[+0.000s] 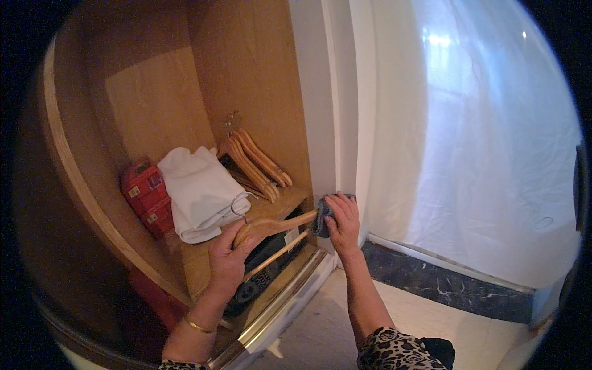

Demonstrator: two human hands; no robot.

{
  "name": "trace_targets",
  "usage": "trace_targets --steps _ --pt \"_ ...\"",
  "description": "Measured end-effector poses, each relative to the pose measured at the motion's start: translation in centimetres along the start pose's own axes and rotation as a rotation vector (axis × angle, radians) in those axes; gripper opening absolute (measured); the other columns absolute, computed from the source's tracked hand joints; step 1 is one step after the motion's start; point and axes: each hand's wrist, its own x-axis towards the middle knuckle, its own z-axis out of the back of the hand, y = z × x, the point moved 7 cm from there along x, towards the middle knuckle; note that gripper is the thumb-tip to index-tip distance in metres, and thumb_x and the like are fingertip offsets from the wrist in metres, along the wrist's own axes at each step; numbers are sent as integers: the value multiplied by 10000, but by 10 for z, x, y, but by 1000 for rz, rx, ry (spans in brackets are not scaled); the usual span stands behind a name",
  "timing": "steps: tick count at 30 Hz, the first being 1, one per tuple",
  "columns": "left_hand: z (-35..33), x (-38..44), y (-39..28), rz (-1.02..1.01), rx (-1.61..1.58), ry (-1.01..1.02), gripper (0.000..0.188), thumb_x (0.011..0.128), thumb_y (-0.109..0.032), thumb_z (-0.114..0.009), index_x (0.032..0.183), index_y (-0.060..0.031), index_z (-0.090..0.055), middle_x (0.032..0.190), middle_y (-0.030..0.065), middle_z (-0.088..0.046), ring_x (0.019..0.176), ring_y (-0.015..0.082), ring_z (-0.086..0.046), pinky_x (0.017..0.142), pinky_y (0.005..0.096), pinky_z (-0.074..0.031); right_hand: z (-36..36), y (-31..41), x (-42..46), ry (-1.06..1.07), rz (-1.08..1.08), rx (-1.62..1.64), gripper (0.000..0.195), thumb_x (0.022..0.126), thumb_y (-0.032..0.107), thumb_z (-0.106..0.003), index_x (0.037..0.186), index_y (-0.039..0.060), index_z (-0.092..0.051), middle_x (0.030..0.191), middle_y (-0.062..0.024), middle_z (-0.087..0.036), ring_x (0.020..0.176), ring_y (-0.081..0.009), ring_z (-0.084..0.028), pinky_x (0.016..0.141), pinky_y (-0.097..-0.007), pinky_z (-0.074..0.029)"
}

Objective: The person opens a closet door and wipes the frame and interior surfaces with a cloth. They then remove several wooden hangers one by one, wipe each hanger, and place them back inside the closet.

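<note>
A wooden clothes hanger [273, 226] with a metal hook and a lower bar is held out in front of the wardrobe. My left hand [231, 254] grips it near its neck, below the hook. At the hanger's right end, my right hand [341, 222] holds a folded grey cloth [322, 222] around the wood. Behind the hanger, folded white fabric [199, 189] lies on the wardrobe shelf [196, 263]. Several more wooden hangers [254, 162] lean together against the wardrobe's side wall.
Red boxes or packs [148, 196] stand left of the white fabric. A black safe-like object with a keypad [259, 280] sits below the shelf. A metal sliding track [277, 300] edges the wardrobe. At right hangs a white curtain [462, 138] above a dark marble sill [444, 282].
</note>
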Motion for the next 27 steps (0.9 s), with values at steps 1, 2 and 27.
trace_targets --steps 1,2,27 --pt "-2 1 -1 -36 -17 -9 351 822 -49 -647 1155 31 -572 1050 98 -639 938 153 -590 852 278 -460 1 1 0 3 -3 10 491 696 91 -649 1181 108 -576 1210 -88 -571 1177 -342 -476 1035 -531 -285" --pt "-5 3 0 -72 -34 -17 353 823 -43 -644 1160 32 -569 1054 96 -637 945 148 -586 861 275 -456 -8 11 0 6 25 30 503 685 87 -656 1182 107 -579 1222 -93 -570 1204 -335 -465 1040 -529 -282" --pt "2 14 -2 173 -630 -237 359 891 -61 -564 1226 47 -489 1134 104 -572 988 168 -575 836 290 -504 -42 109 -37 48 -60 434 481 792 10 -540 1271 28 -507 1377 -168 -435 1351 -366 -279 1104 -435 -210"
